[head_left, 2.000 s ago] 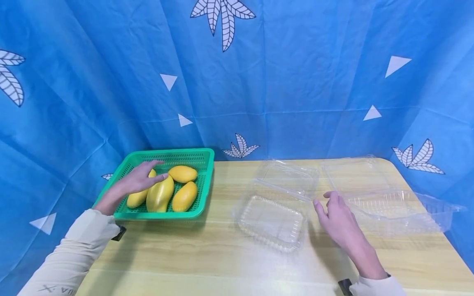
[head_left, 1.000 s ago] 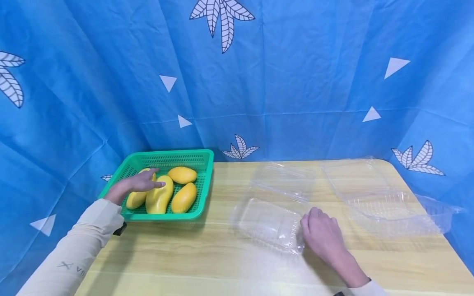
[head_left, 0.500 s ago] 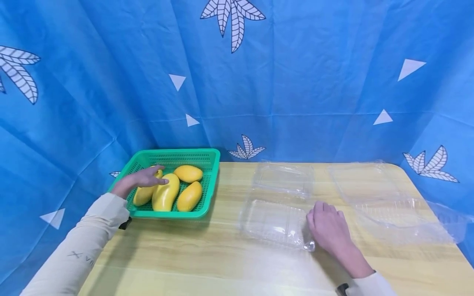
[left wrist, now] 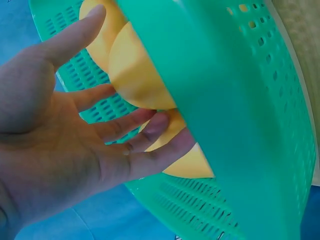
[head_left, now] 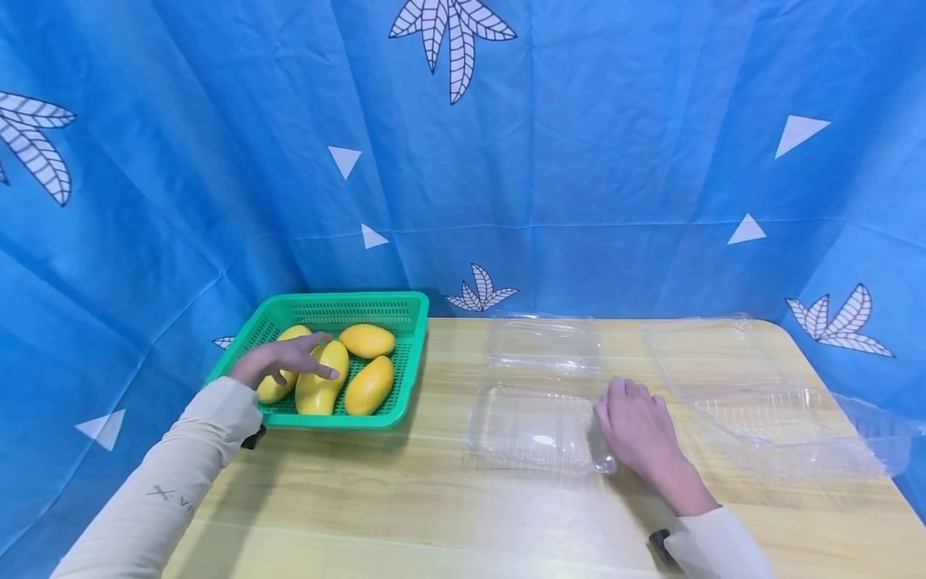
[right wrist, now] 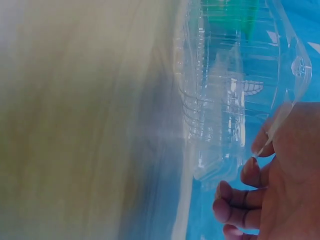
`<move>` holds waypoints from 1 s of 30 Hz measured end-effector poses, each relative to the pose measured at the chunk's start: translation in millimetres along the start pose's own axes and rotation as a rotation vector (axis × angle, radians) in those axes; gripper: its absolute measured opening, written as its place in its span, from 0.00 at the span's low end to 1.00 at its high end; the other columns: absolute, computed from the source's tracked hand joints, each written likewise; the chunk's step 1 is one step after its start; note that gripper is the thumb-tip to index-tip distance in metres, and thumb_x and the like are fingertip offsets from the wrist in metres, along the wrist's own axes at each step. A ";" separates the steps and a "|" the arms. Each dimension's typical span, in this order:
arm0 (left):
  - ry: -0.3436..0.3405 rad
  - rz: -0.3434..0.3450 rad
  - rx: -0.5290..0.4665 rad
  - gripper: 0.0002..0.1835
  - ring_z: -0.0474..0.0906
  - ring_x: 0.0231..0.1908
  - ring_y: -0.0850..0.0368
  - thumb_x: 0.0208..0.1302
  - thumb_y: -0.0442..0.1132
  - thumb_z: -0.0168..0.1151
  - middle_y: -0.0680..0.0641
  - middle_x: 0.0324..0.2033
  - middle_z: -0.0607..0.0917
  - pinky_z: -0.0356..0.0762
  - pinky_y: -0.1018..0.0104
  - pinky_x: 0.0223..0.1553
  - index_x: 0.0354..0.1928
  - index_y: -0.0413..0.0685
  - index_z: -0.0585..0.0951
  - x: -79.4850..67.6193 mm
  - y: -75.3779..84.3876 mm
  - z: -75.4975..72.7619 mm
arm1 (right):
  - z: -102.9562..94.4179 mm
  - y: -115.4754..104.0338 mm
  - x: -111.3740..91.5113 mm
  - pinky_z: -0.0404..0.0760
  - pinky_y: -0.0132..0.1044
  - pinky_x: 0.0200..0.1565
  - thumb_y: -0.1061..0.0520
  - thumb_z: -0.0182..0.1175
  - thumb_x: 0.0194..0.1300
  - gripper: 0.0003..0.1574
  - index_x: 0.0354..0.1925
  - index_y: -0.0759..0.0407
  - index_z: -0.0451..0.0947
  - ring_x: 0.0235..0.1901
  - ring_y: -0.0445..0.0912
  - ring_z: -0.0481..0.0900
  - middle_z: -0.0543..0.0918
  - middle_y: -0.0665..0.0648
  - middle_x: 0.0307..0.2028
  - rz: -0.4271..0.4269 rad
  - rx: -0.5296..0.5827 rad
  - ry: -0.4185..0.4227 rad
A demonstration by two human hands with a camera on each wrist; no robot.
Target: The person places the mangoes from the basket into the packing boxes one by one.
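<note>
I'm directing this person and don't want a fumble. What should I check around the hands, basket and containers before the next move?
1. Right hand gripping the middle clear container: ok, fingertips pinch its edge.
2. That container open, without fruit inside: ok.
3. Left hand over the yellow mangoes: ok.
4. A mango secured in the left hand: not ok, its fingers and thumb are apart.
5. Left fingertips touching fruit: cannot tell.
6. Green basket standing on the table: ok.
</note>
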State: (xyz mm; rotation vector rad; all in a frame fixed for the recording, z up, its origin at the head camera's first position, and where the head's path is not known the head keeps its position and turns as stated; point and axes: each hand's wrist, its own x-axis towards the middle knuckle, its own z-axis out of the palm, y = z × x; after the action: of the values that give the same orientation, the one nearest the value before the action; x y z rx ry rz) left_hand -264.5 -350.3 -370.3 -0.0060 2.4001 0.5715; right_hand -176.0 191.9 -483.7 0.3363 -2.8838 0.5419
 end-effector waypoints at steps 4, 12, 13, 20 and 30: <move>0.002 -0.008 -0.008 0.56 0.52 0.69 0.19 0.67 0.52 0.69 0.23 0.75 0.40 0.75 0.29 0.54 0.81 0.38 0.43 1.1 3.5 2.0 | -0.2 2.5 5.1 0.63 0.41 0.29 0.57 0.45 0.77 0.14 0.30 0.56 0.62 0.25 0.49 0.62 0.64 0.53 0.24 -0.021 -0.021 0.021; -0.012 -0.009 -0.025 0.57 0.51 0.71 0.20 0.65 0.48 0.72 0.24 0.76 0.41 0.77 0.31 0.53 0.81 0.39 0.42 5.2 7.8 5.0 | 3.5 5.4 15.0 0.63 0.42 0.30 0.57 0.47 0.76 0.14 0.29 0.56 0.62 0.25 0.50 0.63 0.64 0.54 0.24 -0.049 -0.060 0.048; -0.021 -0.009 -0.025 0.58 0.51 0.71 0.20 0.66 0.48 0.72 0.24 0.76 0.40 0.77 0.31 0.53 0.81 0.39 0.41 5.6 7.4 5.6 | 4.2 5.8 16.1 0.63 0.42 0.31 0.57 0.47 0.76 0.14 0.29 0.56 0.62 0.25 0.50 0.63 0.64 0.54 0.24 -0.055 -0.066 0.054; -0.056 -0.013 -0.035 0.59 0.50 0.70 0.18 0.67 0.43 0.71 0.23 0.76 0.36 0.78 0.32 0.51 0.81 0.41 0.36 8.2 6.4 6.9 | 5.6 7.9 21.5 0.63 0.43 0.33 0.56 0.47 0.75 0.15 0.28 0.56 0.62 0.25 0.50 0.63 0.65 0.54 0.23 -0.087 -0.102 0.079; -0.067 -0.045 -0.055 0.59 0.48 0.70 0.17 0.67 0.40 0.70 0.23 0.75 0.36 0.73 0.28 0.56 0.81 0.43 0.33 11.3 8.7 10.5 | 3.0 9.4 22.4 0.63 0.41 0.32 0.58 0.46 0.75 0.14 0.29 0.56 0.62 0.26 0.50 0.63 0.65 0.54 0.23 -0.077 -0.057 0.040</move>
State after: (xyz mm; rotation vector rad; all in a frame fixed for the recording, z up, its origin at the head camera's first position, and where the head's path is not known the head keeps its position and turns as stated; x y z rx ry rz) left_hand -268.3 -336.6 -380.9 -0.0638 2.3132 0.6074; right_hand -200.2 195.1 -484.5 0.4208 -2.8284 0.4477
